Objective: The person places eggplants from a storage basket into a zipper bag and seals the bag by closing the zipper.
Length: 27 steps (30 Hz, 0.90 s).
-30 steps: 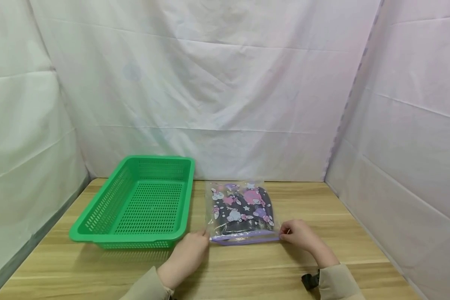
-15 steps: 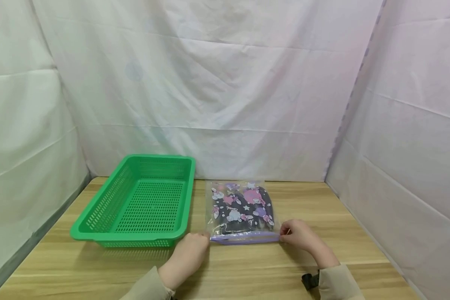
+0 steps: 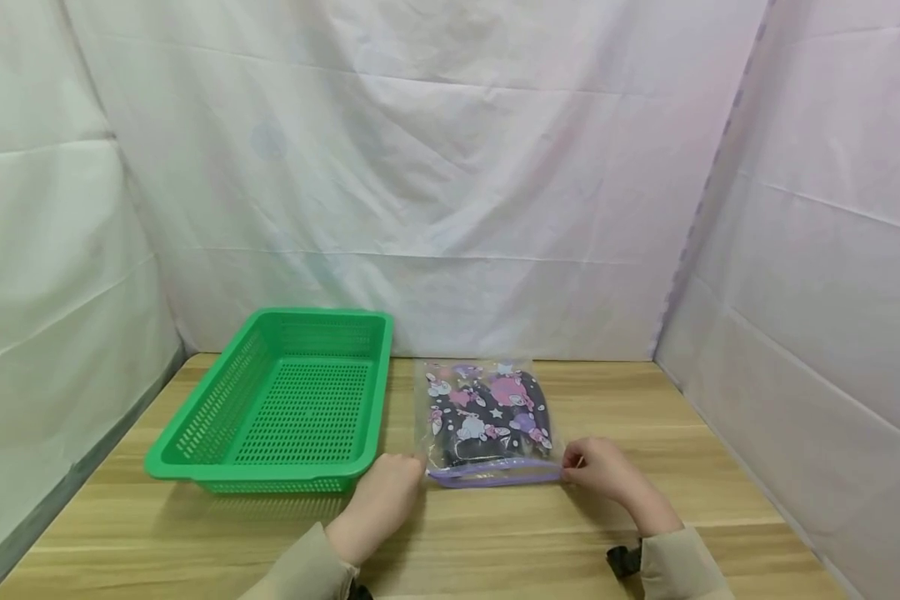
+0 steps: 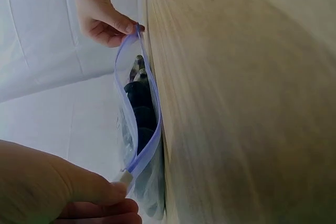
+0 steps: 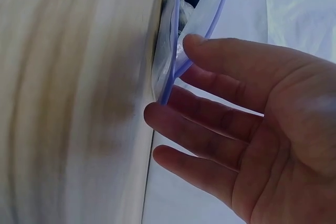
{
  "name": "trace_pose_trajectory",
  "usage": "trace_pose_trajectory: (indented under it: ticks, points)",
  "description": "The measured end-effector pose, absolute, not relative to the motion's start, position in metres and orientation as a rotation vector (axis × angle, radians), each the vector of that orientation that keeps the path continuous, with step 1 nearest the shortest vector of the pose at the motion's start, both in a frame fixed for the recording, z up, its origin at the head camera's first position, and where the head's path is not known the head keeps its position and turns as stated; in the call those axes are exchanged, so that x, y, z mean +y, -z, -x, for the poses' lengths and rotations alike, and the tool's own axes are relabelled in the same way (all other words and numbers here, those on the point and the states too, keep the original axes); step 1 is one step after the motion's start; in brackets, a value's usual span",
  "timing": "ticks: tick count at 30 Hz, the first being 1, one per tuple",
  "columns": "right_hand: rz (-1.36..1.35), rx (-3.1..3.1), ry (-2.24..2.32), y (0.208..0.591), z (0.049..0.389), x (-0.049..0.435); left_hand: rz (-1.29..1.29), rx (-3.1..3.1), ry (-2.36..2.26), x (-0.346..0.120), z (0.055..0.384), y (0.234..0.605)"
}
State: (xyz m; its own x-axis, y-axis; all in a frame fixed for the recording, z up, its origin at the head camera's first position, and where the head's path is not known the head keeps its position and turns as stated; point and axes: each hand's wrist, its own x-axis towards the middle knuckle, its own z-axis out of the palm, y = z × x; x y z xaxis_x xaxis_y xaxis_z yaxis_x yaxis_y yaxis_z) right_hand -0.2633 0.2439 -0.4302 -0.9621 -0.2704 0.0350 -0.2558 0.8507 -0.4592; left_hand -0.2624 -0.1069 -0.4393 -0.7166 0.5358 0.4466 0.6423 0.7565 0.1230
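A clear zip bag (image 3: 491, 429) printed with pink, white and purple figures lies flat on the table, its purple-edged mouth toward me. My left hand (image 3: 386, 496) pinches the near left corner, where the left wrist view shows a whitish slider (image 4: 124, 178) at the thumb tip. At the opposite end of the mouth, my right hand (image 3: 602, 475) pinches the right corner between thumb and fingers. The mouth gapes between both hands. Inside sit dark, rounded things (image 4: 142, 106), their kind unclear through the opening.
A green perforated plastic basket (image 3: 378, 400) stands on the wooden table (image 3: 495, 542), left of the bag and close to my left hand. White cloth (image 3: 450, 167) hangs behind the table and along both sides.
My left hand has shifted slightly forward at the bag's corner, and the slider no longer shows in the head view. The right hand keeps its hold; the bag stays nearly in place.
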Motion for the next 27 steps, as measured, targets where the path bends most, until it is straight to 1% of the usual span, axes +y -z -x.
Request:
trace_pose_trajectory:
  ticks: [7,12,20,27]
  points:
    - [0.347,3.028,0.748,0.417,0.261,0.238,0.915,-2.532,0.386,-0.106,0.267,0.440]
    - [0.458,3.085,0.751,0.407,0.256,0.216,0.903,-2.546,0.397,-0.106,0.268,0.443]
    - [0.679,3.210,0.708,0.395,0.250,0.160,0.896,-2.521,0.411,-0.107,0.271,0.448]
    - [0.855,3.232,0.567,0.402,0.252,0.110,0.915,-2.463,0.397,-0.108,0.272,0.449]
